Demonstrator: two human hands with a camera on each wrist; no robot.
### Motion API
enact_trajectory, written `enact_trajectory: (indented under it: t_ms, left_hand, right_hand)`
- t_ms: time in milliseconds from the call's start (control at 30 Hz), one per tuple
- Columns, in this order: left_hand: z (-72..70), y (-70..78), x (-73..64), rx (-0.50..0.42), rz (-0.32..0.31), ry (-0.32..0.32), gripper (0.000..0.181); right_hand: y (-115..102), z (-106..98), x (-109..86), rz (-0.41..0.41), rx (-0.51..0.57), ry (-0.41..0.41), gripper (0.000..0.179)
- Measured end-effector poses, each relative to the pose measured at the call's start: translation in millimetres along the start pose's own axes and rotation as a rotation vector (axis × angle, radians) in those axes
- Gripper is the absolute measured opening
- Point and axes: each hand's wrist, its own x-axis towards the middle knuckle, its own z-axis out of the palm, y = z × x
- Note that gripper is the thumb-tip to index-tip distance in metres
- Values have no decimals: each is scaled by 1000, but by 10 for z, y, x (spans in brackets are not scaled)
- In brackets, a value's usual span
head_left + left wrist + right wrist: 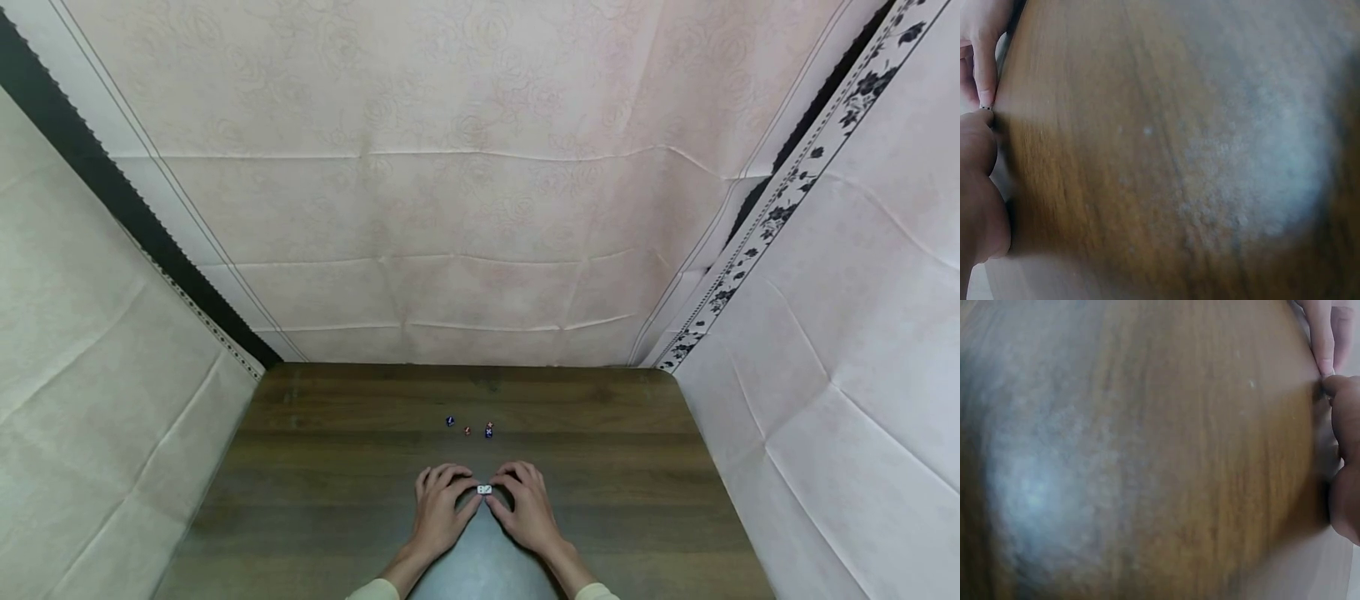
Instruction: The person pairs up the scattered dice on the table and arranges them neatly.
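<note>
Two white dice (484, 490) with dark pips sit side by side between my hands in the head view. My left hand (441, 507) pinches them from the left with thumb and index finger. From the right, the thumb and index finger of my right hand (523, 505) do the same. In the left wrist view a small piece of a white die (986, 107) shows between fingertips. The fingers hide the dice almost wholly in the right wrist view.
Beyond the hands on the brown wooden table (337, 467) lie a blue die (450, 421) and a red die (467, 431). A second blue die (489, 433) touches another red die (490, 425). Pale cloths (465, 250) hang around the table.
</note>
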Motion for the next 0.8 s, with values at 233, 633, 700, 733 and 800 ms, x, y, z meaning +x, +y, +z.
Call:
enact_trajectory:
  t_ms: [233,633,700,733,800]
  left_hand:
    - [-26,29,7,-8,-30,-20,16]
    - [-47,31,15,-3,-47,-38,20]
    - [-59,42,18,4,-62,-58,20]
    - [-66,49,18,11,-65,-62,20]
    - [-75,57,22,5,-72,-68,20]
  right_hand:
    - [3,-78,83,125,121,-65,20]
    - [147,-70,466,158,99,-2,21]
    - [164,-60,526,177,90,-11,21]
    - [174,-51,553,183,82,-14,21]
    - [190,-34,602,191,64,-14,21]
